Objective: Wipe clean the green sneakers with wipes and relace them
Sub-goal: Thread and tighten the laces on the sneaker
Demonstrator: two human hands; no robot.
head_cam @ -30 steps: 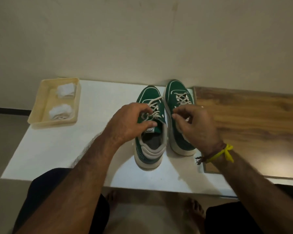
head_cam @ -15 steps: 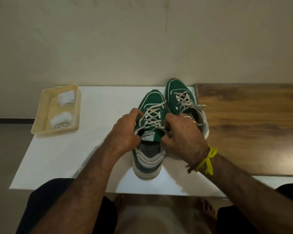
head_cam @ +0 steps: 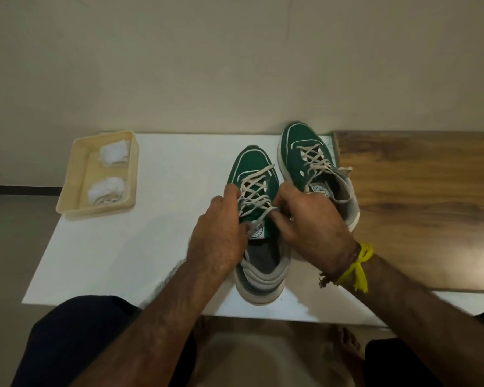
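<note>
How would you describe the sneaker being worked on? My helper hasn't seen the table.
On the white table, two green sneakers stand side by side near the wooden board. It is the nearer sneaker, gripped at its laces by the left hand and right hand; the other sneaker stands untouched.

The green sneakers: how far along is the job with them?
Done: nothing yet; both green canvas sneakers, near and far, are fully laced. In hand: left hand and right hand pinch the near one's cream laces. Left: unlacing, wiping with white wipes in the beige tray, relacing.
</note>
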